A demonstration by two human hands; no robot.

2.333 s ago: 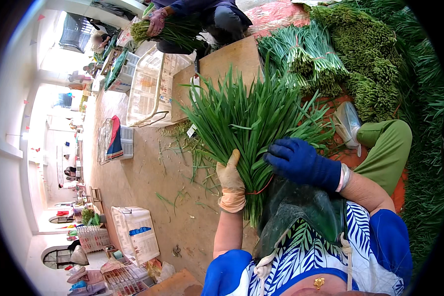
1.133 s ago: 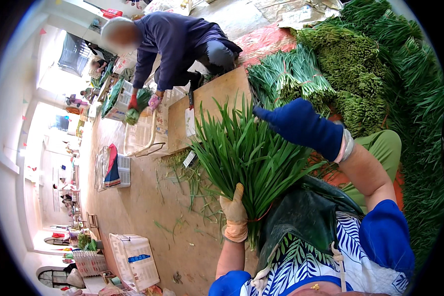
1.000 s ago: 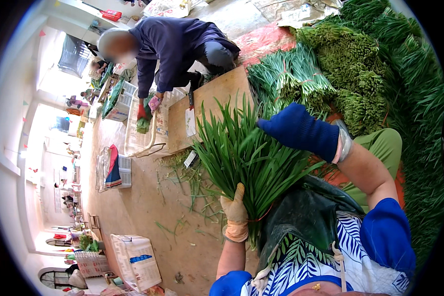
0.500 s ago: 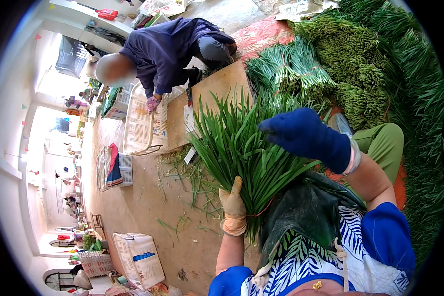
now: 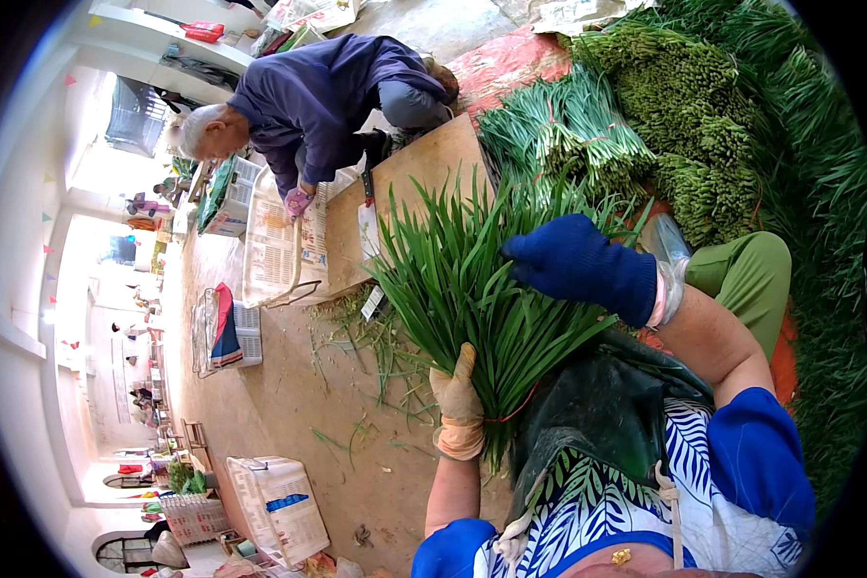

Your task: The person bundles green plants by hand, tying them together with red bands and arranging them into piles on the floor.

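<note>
A large bunch of garlic chives (image 5: 491,318), with long flat green leaves, leans against my dark apron (image 5: 597,405), its tops fanned away from me. A red band circles its lower end. My left hand (image 5: 458,400), in a beige glove, grips the bunch low on its left side, thumb up along the leaves. On the right, my right hand (image 5: 583,270) wears a dark blue knitted glove; its fingers are curled in at the leaf tops. Whatever is between those fingertips is hidden.
Past the bunch lies a wooden board (image 5: 438,173) with a knife (image 5: 367,217) on its left part. A crouching person (image 5: 328,106) rests a gloved hand on a white plastic crate (image 5: 277,241). Tied bundles (image 5: 592,125) and heaped greens (image 5: 800,193) fill the right; leaf scraps (image 5: 385,366) litter the floor.
My right hand has lowered slightly against the leaves, and its fingers have curled in from pointing left. My left hand keeps its hold. The crouching person's head has shifted a little.
</note>
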